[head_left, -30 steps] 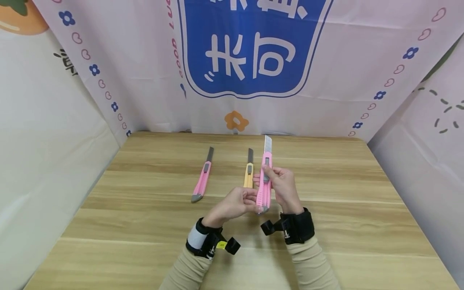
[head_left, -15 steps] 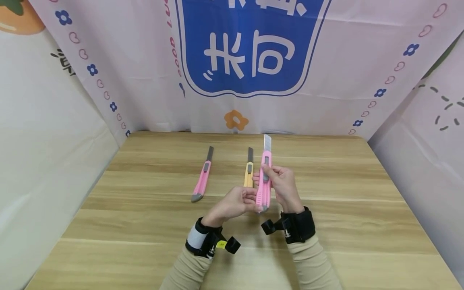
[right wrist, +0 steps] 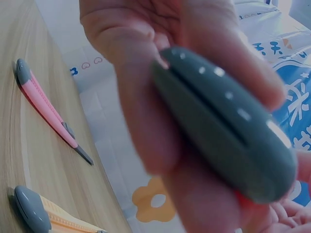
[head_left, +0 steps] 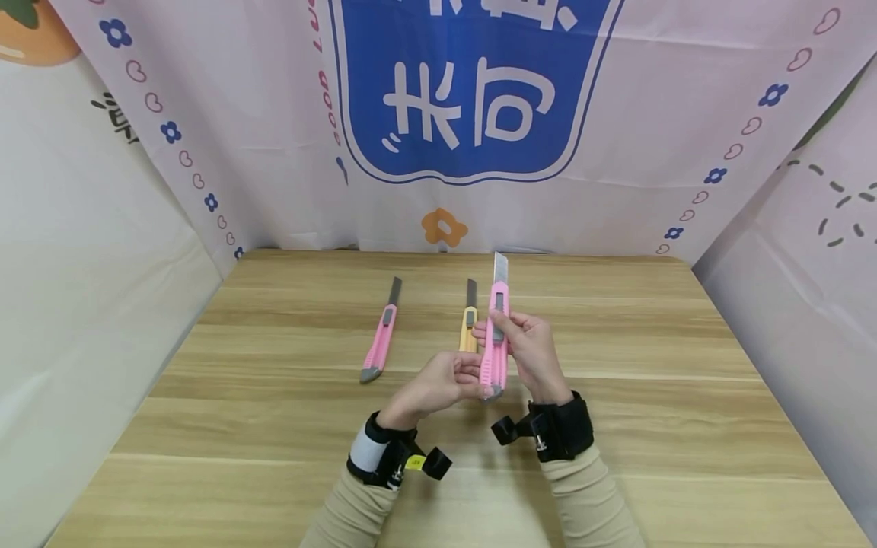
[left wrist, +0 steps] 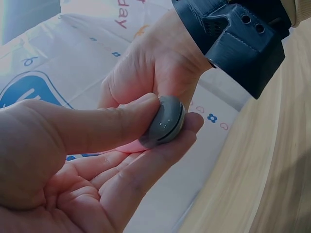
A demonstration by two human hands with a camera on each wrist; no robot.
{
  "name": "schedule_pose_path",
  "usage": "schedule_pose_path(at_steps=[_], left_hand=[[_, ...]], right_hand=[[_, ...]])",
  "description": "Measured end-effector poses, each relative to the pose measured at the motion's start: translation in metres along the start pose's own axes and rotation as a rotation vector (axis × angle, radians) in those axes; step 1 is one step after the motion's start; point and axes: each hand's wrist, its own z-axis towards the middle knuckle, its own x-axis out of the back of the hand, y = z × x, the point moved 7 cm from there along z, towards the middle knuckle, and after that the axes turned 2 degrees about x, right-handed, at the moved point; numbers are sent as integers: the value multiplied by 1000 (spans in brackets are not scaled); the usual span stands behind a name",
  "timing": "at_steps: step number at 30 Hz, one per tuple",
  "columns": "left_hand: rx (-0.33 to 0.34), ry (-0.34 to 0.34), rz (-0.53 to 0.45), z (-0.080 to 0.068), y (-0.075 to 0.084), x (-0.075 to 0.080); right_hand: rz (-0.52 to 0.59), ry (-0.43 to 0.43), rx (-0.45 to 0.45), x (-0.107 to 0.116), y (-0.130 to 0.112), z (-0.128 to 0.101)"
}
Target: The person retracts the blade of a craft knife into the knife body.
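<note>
A pink snap-off utility knife (head_left: 489, 369) is held upright between both hands in the head view, its blade out and pointing to the back. My left hand (head_left: 438, 383) pinches its grey end cap (left wrist: 165, 119) between thumb and fingers. Higher up, my right hand (head_left: 537, 352) grips the body, thumb on the grey slider (head_left: 499, 332). The cap fills the middle of the right wrist view, with left-hand fingers around it. A yellow utility knife (head_left: 469, 336) lies just behind the hands, its lower end hidden. Left of it lies another pink utility knife (head_left: 381, 339); both have blades out.
All this is on a wood-grain table (head_left: 226, 426). A printed cloth (head_left: 288, 167) hangs along the table's back edge, and pale cloth walls (head_left: 103, 266) stand at both sides. Each wrist wears a black strap (head_left: 562, 428) with a small camera mount.
</note>
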Motion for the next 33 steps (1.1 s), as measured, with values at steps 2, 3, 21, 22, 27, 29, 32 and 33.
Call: schedule_pose_path(at_steps=[2, 3, 21, 22, 27, 29, 32, 33], left_hand=[[-3, 5, -2, 0, 0, 0], [-4, 7, -4, 0, 0, 1], [10, 31, -13, -1, 1, 2], [8, 30, -11, -1, 1, 1], [-4, 17, -2, 0, 2, 0], [-9, 13, -4, 0, 3, 0], [-13, 9, -6, 0, 4, 0], [-11, 9, -7, 0, 4, 0]], right_hand=[[9, 0, -5, -1, 1, 0], [5, 4, -11, -1, 1, 0], [-65, 54, -25, -1, 5, 0], [-60, 54, -15, -1, 4, 0], [-40, 57, 17, 1, 2, -1], [-38, 53, 21, 1, 1, 0], [-37, 41, 25, 0, 1, 0], [-35, 38, 24, 0, 1, 0]])
